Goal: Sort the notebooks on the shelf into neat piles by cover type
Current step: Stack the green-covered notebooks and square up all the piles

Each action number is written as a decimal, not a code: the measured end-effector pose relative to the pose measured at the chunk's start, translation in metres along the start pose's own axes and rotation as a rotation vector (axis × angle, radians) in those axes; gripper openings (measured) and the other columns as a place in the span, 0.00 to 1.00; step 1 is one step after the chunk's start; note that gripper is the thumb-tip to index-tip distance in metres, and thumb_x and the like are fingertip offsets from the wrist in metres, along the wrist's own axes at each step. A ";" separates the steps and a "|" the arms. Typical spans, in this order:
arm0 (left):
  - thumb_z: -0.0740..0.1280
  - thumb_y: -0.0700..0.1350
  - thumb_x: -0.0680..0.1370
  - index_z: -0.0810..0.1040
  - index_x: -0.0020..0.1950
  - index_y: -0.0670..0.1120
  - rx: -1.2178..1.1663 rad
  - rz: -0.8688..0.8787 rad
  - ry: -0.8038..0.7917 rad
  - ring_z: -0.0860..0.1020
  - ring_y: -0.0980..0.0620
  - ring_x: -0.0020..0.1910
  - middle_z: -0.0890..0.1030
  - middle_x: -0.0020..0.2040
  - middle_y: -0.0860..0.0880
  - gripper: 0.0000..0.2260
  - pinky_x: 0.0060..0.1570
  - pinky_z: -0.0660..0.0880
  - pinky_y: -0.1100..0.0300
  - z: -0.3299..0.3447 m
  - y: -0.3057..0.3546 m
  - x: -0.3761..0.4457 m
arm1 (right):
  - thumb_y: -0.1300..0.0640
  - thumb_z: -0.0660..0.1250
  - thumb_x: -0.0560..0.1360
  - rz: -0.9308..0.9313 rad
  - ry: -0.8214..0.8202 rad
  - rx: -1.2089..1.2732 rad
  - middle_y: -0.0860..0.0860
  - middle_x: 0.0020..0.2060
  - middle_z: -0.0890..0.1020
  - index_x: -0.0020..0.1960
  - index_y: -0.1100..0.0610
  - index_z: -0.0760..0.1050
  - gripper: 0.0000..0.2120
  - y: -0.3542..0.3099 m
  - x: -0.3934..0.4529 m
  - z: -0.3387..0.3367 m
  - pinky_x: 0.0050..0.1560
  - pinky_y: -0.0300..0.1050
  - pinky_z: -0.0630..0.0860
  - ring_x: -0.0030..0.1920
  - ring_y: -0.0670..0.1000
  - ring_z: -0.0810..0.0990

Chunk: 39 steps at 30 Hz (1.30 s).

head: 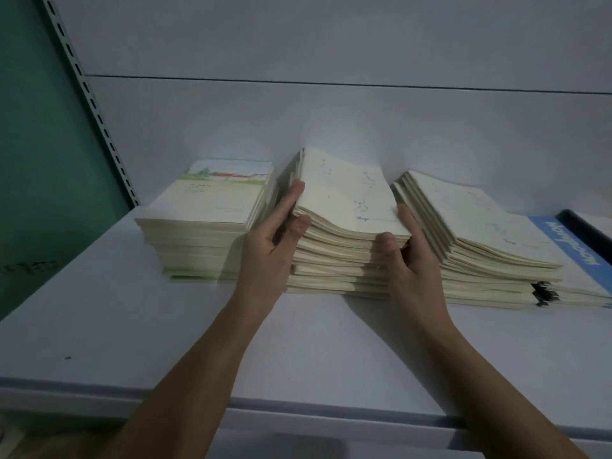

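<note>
Three piles of cream notebooks stand on the white shelf [99, 309]. The left pile [202, 226] has a landscape picture on its top cover. The middle pile [341, 207] has faint blue star marks on top. My left hand [275, 240] grips its left side, fingers along the edge and thumb at the front. My right hand [407, 256] grips its right front corner, thumb against the page edges. The upper notebooks of this pile bend up between my hands. The right pile [490, 236] leans and fans out to the right.
A blue-edged notebook [563, 256] lies at the far right under the right pile, beside a dark rounded object [586, 226]. A slotted metal upright [96, 107] and a green wall stand at the left. The white back panel rises behind the piles.
</note>
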<state>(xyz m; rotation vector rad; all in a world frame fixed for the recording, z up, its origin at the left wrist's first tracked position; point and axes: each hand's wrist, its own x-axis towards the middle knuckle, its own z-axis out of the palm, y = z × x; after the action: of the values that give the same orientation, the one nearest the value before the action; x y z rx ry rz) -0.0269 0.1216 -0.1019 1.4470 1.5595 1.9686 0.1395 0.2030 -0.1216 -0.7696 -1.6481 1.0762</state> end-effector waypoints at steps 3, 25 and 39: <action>0.66 0.47 0.78 0.72 0.69 0.54 -0.034 -0.013 -0.008 0.70 0.58 0.70 0.74 0.70 0.55 0.20 0.71 0.67 0.54 -0.001 0.000 0.001 | 0.44 0.60 0.78 -0.014 -0.023 -0.008 0.44 0.55 0.81 0.76 0.48 0.61 0.28 0.002 0.004 -0.005 0.57 0.36 0.73 0.55 0.41 0.77; 0.71 0.51 0.72 0.63 0.77 0.45 -0.003 -0.195 -0.089 0.76 0.55 0.65 0.76 0.68 0.49 0.36 0.64 0.74 0.56 -0.002 -0.006 -0.007 | 0.50 0.65 0.78 0.001 -0.130 -0.065 0.37 0.56 0.79 0.67 0.50 0.68 0.18 0.006 -0.007 -0.005 0.52 0.27 0.71 0.56 0.35 0.76; 0.75 0.46 0.69 0.70 0.72 0.41 -0.008 -0.216 0.086 0.79 0.54 0.61 0.81 0.63 0.48 0.33 0.63 0.75 0.55 0.003 -0.006 -0.008 | 0.49 0.66 0.77 0.052 -0.085 -0.053 0.43 0.51 0.82 0.63 0.53 0.69 0.16 0.005 -0.005 -0.004 0.51 0.38 0.75 0.51 0.39 0.80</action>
<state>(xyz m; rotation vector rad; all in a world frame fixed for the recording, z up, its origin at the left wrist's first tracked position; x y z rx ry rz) -0.0227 0.1203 -0.1112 1.1494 1.6647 1.9298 0.1444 0.2018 -0.1276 -0.8146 -1.7424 1.1185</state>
